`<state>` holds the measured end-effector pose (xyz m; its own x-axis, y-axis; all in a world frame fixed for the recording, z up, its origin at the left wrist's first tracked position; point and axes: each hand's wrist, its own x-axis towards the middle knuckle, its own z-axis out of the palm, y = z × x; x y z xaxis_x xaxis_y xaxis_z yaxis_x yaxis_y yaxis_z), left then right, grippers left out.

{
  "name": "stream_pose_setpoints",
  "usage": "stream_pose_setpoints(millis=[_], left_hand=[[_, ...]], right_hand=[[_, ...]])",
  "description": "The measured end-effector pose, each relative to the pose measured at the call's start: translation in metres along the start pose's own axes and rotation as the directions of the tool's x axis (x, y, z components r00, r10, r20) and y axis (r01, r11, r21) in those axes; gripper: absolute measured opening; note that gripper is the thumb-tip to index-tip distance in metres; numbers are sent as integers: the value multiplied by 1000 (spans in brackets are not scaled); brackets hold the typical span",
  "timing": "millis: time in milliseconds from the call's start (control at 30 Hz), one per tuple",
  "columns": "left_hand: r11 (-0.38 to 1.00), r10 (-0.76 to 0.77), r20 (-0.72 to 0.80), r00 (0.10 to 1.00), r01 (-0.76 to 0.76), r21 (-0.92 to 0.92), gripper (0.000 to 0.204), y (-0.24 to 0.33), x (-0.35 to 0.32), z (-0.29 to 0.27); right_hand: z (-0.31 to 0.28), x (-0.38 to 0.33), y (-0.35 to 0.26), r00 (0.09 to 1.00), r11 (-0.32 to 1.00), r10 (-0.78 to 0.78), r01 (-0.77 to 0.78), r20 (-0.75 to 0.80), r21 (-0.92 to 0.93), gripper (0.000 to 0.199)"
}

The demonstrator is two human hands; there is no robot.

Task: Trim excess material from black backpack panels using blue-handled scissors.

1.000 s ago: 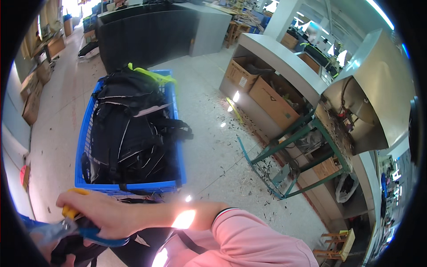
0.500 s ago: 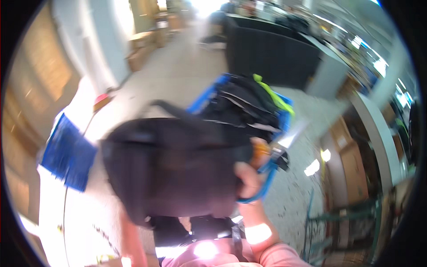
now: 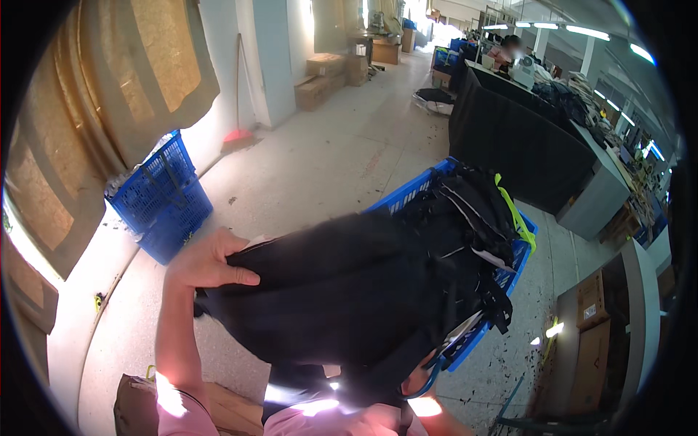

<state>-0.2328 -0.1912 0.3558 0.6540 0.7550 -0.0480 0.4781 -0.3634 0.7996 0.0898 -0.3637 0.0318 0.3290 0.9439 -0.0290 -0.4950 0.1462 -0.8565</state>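
A black fabric bag (image 3: 327, 291) is held up in front of me, slightly blurred. My left hand (image 3: 207, 260) is closed on its left edge, with the thumb on top of the cloth. At the bag's lower right is my right hand (image 3: 416, 381), mostly behind the fabric, its fingers hidden. A teal-blue loop (image 3: 434, 378) shows beside that hand; what it belongs to I cannot make out. Just beyond the bag, a blue plastic crate (image 3: 416, 190) contains black bags (image 3: 472, 211) with pale piping and a lime-yellow strap (image 3: 513, 212).
Blue crates (image 3: 171, 196) are stacked by the left wall, near a broom with a red head (image 3: 237, 136). A black-draped table (image 3: 509, 138) stands ahead right, with a person (image 3: 507, 52) behind it. Cardboard boxes (image 3: 592, 341) sit at right; a green metal frame (image 3: 520, 407) is lower right.
My left hand, largely hidden behind the bag before, now shows gripping its left edge. The bag has turned and lowered, and my right hand has gone down behind it. The view has shifted.
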Motion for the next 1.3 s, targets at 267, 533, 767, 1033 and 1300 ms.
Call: stream_pose_setpoints(millis=[267, 533, 767, 1033, 1300], left_hand=[[981, 50, 511, 858, -138, 135, 22, -46, 37, 55], [981, 181, 490, 853, -192, -29, 21, -36, 51, 72], [981, 152, 524, 838, -193, 24, 26, -40, 49, 75], [985, 146, 470, 870, -172, 12, 30, -45, 48, 80], [979, 75, 516, 853, -161, 123, 15, -29, 53, 78]], right_hand=[[-26, -23, -132, 975, 884, 221, -200, 0, -422, 53], [36, 32, -222, 898, 134, 158, 393, 412, -910, 65], [40, 61, -223, 817, 62, 218, 535, 535, -843, 60], [34, 76, -217, 698, 173, 240, 654, 675, -737, 53], [24, 71, -217, 674, 200, 313, 642, 669, -740, 47]])
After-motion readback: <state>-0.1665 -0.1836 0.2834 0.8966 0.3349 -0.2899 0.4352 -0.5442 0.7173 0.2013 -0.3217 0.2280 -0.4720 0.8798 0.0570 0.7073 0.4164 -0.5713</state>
